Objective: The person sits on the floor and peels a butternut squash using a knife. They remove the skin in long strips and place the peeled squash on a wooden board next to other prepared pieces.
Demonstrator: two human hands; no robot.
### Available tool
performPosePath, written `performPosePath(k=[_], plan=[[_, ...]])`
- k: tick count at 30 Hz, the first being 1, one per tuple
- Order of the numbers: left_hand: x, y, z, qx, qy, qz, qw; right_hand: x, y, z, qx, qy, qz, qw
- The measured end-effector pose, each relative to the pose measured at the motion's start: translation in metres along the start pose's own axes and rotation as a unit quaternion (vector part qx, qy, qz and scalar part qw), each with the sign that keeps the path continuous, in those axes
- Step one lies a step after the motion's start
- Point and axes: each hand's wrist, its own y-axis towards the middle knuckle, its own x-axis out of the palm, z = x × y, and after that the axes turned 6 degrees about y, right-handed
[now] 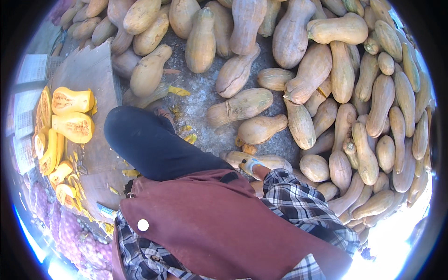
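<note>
My right hand (250,166), in a pale glove with a dark fingertip, is at a long tan squash (274,161) lying on the floor by my right side. The fingers reach its near side; their grip is partly hidden. Close beyond it is a smaller neck squash (262,128) with a broken orange piece (249,149) beside it. A squash with a cracked ring (241,106) lies farther forward. My left hand is out of view. Before me are my bent knee in dark trousers (150,140) and a maroon apron (196,217).
Whole squashes (367,154) are heaped ahead and to the right. On the left, a worn board (101,154) bears cut orange squash halves (73,127) and peel scraps. Beyond it are pale plastic crates (31,68) and purple net sacks (70,234). Yellow peel (179,91) litters the concrete floor.
</note>
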Motion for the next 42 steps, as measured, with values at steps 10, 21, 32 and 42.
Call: performPosePath(k=[10,21,32,42], plan=[[0.008,0.004,0.006,0.013,-0.015,0.019,1.0,-0.157,0.045,-0.065,-0.099,0.263,0.358,0.891],[-0.037,-0.006,-0.006,0.006,-0.038,-0.005,0.999,-0.406,0.17,-0.241,-0.126,0.331,0.48,0.803],[-0.126,-0.037,0.041,-0.098,-0.258,0.008,0.961,-0.422,0.192,-0.232,-0.18,0.362,0.466,0.787],[-0.115,-0.016,0.014,-0.118,-0.324,0.014,0.939,-0.232,0.114,-0.221,-0.328,0.806,-0.122,0.477]])
